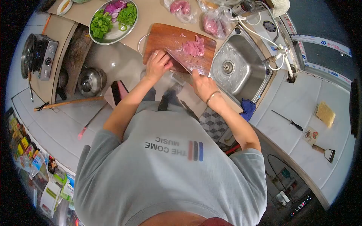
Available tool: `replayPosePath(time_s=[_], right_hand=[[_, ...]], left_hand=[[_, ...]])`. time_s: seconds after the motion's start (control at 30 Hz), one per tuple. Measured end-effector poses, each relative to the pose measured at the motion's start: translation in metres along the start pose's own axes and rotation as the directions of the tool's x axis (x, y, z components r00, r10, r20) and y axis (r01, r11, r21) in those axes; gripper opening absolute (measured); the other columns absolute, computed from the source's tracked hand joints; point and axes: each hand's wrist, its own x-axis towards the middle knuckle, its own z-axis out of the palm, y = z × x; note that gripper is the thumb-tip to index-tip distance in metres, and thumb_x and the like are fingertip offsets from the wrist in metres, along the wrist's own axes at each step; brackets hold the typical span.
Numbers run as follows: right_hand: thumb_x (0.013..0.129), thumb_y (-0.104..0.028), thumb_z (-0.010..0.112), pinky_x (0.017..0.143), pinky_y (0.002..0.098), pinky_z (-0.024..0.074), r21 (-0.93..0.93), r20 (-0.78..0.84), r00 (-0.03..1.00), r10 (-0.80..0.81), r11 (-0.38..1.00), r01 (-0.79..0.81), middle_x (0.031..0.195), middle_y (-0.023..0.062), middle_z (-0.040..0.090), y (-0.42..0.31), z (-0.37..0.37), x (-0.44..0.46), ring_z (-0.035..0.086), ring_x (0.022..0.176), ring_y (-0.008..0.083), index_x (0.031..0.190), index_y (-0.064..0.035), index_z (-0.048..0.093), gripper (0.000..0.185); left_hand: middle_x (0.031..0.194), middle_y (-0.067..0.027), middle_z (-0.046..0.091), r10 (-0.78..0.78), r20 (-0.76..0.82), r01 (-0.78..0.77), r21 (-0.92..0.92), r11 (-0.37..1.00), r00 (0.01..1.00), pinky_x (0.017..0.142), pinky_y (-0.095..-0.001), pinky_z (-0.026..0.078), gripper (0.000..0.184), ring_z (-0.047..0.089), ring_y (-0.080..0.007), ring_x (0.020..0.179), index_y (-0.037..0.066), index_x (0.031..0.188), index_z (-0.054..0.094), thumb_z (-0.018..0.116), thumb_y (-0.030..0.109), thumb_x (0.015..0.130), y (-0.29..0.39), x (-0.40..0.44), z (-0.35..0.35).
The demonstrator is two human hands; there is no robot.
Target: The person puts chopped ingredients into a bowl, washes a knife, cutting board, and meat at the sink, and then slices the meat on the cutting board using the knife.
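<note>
My right hand (203,86) is wrapped round the handle of a kitchen knife (178,61), whose blade slants up and left across the near edge of a wooden cutting board (163,34). Close to the blade's far end, my left hand (158,64) has its fingers curled together at the board's near edge. Whatever those fingers hold, if anything, is hidden. Sliced pink raw meat (194,47) lies in a loose heap on the right part of the board, beyond the blade.
A metal plate (112,37) of chopped green and purple vegetables stands left of the board. Bags of raw meat (217,23) sit behind it. To the right is a steel sink (241,62) with a tap (277,56). A gas stove (48,58) stands far left.
</note>
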Motion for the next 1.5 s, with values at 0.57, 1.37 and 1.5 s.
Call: replayPosePath(time_s=[0.57, 1.37, 1.5], right_hand=[[0.089, -0.015, 0.052, 0.058, 0.0536, 0.0484, 0.128, -0.259, 0.964, 0.051, 0.992, -0.018, 0.066, 0.0264, 0.058, 0.026, -0.01, 0.046, 0.06, 0.065, 0.0456, 0.102, -0.0005, 0.047, 0.02], [0.085, -0.013, 0.052, 0.065, 0.0507, 0.0527, 0.039, -0.077, 0.994, -0.08, 0.996, 0.083, 0.077, 0.0263, 0.064, -0.02, 0.012, 0.116, 0.065, 0.076, 0.0432, 0.106, -0.0026, 0.046, 0.024], [0.09, -0.015, 0.051, 0.06, 0.0544, 0.0465, 0.248, -0.257, 0.965, 0.05, 0.969, 0.016, 0.073, 0.0281, 0.06, 0.022, 0.008, 0.098, 0.058, 0.068, 0.0473, 0.105, 0.0015, 0.048, 0.022]], left_hand=[[0.097, -0.0082, 0.059, -0.017, -0.045, 0.013, -0.083, 0.996, 0.999, 0.078, -0.0367, 0.048, 0.027, 0.056, -0.0288, 0.089, 0.006, 0.092, 0.061, 0.072, 0.009, 0.068, -0.006, -0.004, 0.0], [0.098, -0.0075, 0.058, 0.027, 0.03, -0.024, -0.066, 0.998, 0.999, 0.081, -0.0364, 0.048, 0.034, 0.056, -0.0271, 0.093, 0.004, 0.094, 0.062, 0.073, 0.009, 0.062, -0.009, -0.004, -0.005], [0.1, -0.0079, 0.058, 0.016, 0.001, -0.016, -0.117, 0.993, 1.0, 0.082, -0.0365, 0.047, 0.03, 0.055, -0.0269, 0.093, 0.004, 0.093, 0.062, 0.073, 0.008, 0.065, -0.007, -0.003, -0.006]])
